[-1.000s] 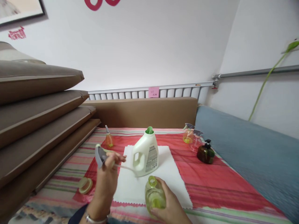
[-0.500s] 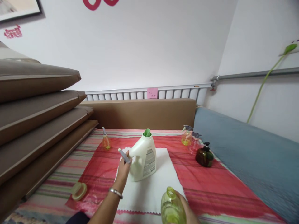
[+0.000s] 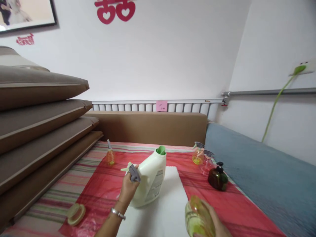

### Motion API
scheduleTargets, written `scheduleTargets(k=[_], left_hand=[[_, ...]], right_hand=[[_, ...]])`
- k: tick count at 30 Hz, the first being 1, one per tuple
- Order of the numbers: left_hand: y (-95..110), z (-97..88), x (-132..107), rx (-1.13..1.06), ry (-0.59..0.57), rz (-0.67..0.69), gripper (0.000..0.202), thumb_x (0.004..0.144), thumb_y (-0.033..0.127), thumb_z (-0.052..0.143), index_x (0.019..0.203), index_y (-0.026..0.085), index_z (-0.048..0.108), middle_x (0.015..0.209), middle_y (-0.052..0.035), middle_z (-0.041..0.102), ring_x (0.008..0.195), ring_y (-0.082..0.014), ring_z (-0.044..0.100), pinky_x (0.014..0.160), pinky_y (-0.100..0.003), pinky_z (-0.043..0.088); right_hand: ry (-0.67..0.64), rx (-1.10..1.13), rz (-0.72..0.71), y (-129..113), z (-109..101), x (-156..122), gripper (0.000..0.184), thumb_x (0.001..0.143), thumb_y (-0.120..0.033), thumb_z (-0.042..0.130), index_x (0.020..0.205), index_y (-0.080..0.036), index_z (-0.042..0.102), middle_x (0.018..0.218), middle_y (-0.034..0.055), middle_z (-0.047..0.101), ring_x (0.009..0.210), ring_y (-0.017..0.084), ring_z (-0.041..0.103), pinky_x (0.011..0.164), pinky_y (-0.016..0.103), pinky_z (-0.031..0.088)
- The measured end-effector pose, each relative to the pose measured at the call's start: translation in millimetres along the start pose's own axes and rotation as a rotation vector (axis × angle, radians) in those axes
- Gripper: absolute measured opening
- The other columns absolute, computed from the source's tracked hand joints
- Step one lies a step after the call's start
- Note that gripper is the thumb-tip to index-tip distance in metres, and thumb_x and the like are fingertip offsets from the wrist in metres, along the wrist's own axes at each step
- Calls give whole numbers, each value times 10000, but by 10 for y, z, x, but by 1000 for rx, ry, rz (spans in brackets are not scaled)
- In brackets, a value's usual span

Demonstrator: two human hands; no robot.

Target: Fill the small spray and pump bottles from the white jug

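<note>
My left hand (image 3: 130, 186) is closed on the handle side of a large white detergent jug (image 3: 151, 179) with a green spout. A grey trigger spray head (image 3: 134, 172) is also in this hand, sticking up by the thumb. The jug leans to the right above a white sheet; whether its base touches the sheet I cannot tell. At the lower right, my right hand (image 3: 215, 220) is wrapped around a yellow-green see-through bottle (image 3: 198, 219), slightly blurred and tilted. A pale round cap (image 3: 76, 214) lies at the lower left.
Two spray bottles, one yellow (image 3: 197, 156) and one pink (image 3: 206, 164), stand at the right beside a dark pump bottle (image 3: 218, 177). Another yellow bottle (image 3: 110, 157) is at the back left. Stacked cushions (image 3: 44, 108) border the left, a blue-grey padded side (image 3: 249, 158) the right.
The jug has tipped further to the right in my left hand, and the spray head has turned. My right hand has carried the yellow-green bottle rightward. The view has tilted up slightly.
</note>
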State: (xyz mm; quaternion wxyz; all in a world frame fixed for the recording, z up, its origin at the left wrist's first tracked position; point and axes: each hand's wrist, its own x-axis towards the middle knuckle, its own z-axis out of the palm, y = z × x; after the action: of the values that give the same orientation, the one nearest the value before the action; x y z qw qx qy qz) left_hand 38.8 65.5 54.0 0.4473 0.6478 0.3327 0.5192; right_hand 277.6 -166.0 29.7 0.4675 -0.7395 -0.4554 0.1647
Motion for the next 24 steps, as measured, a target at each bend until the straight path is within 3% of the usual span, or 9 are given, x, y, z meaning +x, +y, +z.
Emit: scheduleTargets(k=[4,6,10,16,24], left_hand=[[289,-178,-202,48,-164,-5,519,602,106,640,1119,139,626,926,-57,709,724,-183,626,677,-264,482],[373,-198,-292,58,-189,-32,507,600,109,641,1107,123,638,858,-54,709,654,-162,600,633,-251,469],[373,-184,-359,45,-171,-65,529,583,107,632,1112,113,636,815,-49,710,596,-141,567,582,-235,451],[177,-252,-261,45,-111,-80,535,566,153,649,1100,138,638,824,-25,729,655,-178,613,629,-253,482],[103,-227,-214,47,-154,-30,554,577,135,650,1130,127,622,928,-70,720,712,-192,636,664,-266,482]], right_hand=[[48,-152,-62,-414,-342,262,713,519,-342,660,1192,-228,454,1117,99,651,948,309,644,811,358,508],[36,-251,-101,-599,-481,415,683,539,-359,662,1182,-234,468,1094,94,660,913,310,655,784,363,513],[19,-399,-283,-835,-636,705,695,589,-397,647,1222,-198,441,1205,131,588,1064,317,585,890,401,462],[2,-603,-529,-1083,-691,956,614,687,-383,601,1244,-167,458,1254,134,542,1174,290,484,989,425,376],[-30,-754,-648,-1293,-606,1075,648,679,-322,616,1287,-196,428,1259,112,537,1151,269,485,966,410,378]])
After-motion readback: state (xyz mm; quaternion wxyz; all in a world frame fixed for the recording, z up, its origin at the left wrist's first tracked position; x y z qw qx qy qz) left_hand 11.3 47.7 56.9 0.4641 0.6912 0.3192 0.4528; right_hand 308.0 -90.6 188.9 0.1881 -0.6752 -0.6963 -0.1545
